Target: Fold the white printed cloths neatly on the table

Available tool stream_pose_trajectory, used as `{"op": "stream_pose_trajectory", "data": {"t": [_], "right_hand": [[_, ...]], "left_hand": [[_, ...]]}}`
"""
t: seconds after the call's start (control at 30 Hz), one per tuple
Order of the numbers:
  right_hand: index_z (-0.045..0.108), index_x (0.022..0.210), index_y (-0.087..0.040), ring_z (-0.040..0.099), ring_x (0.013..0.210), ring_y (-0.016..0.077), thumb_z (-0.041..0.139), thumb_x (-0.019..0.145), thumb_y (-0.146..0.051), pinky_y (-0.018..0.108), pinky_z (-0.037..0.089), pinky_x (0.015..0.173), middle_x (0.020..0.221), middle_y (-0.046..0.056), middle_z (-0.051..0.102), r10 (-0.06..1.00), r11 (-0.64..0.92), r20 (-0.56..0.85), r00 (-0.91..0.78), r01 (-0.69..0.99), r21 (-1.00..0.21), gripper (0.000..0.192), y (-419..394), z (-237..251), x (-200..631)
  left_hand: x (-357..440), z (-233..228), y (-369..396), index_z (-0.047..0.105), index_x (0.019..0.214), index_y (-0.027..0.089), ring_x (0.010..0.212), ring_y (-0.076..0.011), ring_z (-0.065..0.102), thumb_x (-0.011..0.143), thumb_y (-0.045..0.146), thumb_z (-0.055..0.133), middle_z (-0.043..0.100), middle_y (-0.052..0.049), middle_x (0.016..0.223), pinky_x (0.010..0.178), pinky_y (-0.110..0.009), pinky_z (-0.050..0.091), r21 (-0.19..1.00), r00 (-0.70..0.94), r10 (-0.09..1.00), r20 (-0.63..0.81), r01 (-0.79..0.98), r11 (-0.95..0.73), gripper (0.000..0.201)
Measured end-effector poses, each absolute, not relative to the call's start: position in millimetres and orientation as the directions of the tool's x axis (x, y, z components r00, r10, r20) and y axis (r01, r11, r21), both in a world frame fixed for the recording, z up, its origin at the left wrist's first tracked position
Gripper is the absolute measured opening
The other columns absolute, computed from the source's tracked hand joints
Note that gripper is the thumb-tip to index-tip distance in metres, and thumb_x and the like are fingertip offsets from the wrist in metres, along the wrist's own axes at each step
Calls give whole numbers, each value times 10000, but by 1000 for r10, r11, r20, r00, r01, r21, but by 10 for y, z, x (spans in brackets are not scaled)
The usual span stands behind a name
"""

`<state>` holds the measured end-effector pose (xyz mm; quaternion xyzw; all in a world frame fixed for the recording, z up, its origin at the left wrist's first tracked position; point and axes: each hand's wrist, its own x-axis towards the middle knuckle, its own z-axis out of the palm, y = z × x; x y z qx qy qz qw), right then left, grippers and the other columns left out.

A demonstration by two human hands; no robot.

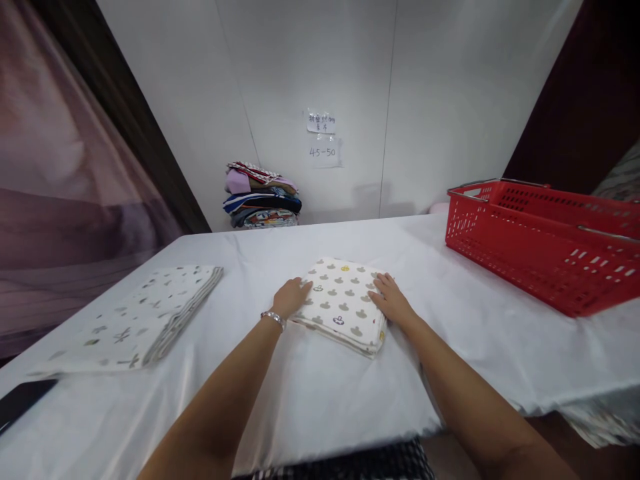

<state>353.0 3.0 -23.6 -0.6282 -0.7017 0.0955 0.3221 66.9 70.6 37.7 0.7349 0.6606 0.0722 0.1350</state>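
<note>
A folded cloth (343,303) lies near the middle of the table (320,400), just in front of the person. It is a soft, flat, roughly square pad of cream fabric printed with small grey shapes, a few in yellow and dark outline. It sits turned like a diamond, one corner pointing toward the wall and its stacked layered edges facing the near right; its slightly longer axis runs from near right to far left.

The left hand (291,297) rests flat with loose fingers on the cloth's left edge, a metal bracelet (273,317) at the wrist. The right hand (393,300) lies spread, palm down, on the right edge. Neither is closed around anything; both just press on the fabric.

The table wears a smooth, faintly creased white cover. To the left lies another folded cloth (145,317), white with leaf marks. A red perforated plastic basket (545,247) stands at the right, and a pile of colourful folded fabrics (261,197) sits against the pale wall.
</note>
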Motion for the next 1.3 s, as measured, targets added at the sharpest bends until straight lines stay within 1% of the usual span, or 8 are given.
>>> {"op": "stream_pose_trajectory", "data": {"t": [0.17,0.37,0.57,0.87,0.97,1.07,1.2,1.3], "right_hand": [[519,1293,-164,152,1402,261,472,853,-479,479,207,1124,1485,112,290,941,207,338,32,733,-647,543,87,-275,3587],[433,1371,-194,182,1396,237,533,811,-518,405,236,1122,1521,82,198,961,64,215,173,617,-784,654,56,-180,3648],[473,1342,-228,270,1368,220,537,804,-523,374,250,1118,1507,53,249,968,64,180,175,523,-850,617,-18,-172,3695],[647,1106,-160,482,1212,230,557,785,-416,381,405,998,1329,95,516,883,84,256,394,402,-912,420,-123,-103,3645],[670,1044,-194,562,1098,226,558,791,-417,392,439,954,1165,68,631,880,171,343,330,453,-875,355,-395,-5,3559],[694,966,-227,601,999,209,553,813,-416,383,457,921,1036,52,672,892,322,443,95,556,-767,281,-754,81,3437],[690,996,-262,585,1003,217,528,853,-418,424,452,909,1026,57,672,870,449,451,-196,691,-566,267,-1082,132,3307],[687,1014,-250,578,997,222,482,888,-399,439,440,907,1034,66,669,854,469,445,-269,767,-437,283,-1138,137,3261]], "left_hand": [[572,407,490,521,1150,172,1054,-287,590,873,540,283,613,-166,1161,852,-396,449,287,152,982,-109,951,-116,519],[332,372,152,553,1132,188,778,-247,664,838,607,342,693,-111,958,724,-359,482,451,186,971,-151,887,-99,554],[227,219,-63,564,1152,225,718,-185,652,857,583,369,696,-33,908,721,-315,478,602,157,987,21,786,-137,503],[158,74,-264,616,1097,213,1035,-187,566,883,447,447,579,-63,1149,859,-314,489,577,175,880,442,695,-428,359],[167,99,-324,637,1071,243,1102,-199,526,862,427,511,574,-53,1160,929,-353,469,522,281,806,521,642,-561,306],[186,98,-355,651,1055,249,1084,-202,537,853,410,540,587,-53,1153,953,-385,450,456,391,740,548,601,-656,281],[211,86,-352,678,1003,266,1068,-214,546,862,361,533,628,-43,1089,950,-416,427,388,483,709,514,606,-694,224],[225,91,-344,688,980,274,1040,-212,553,863,330,527,646,-37,1043,934,-414,427,389,495,711,499,605,-694,207]]}}
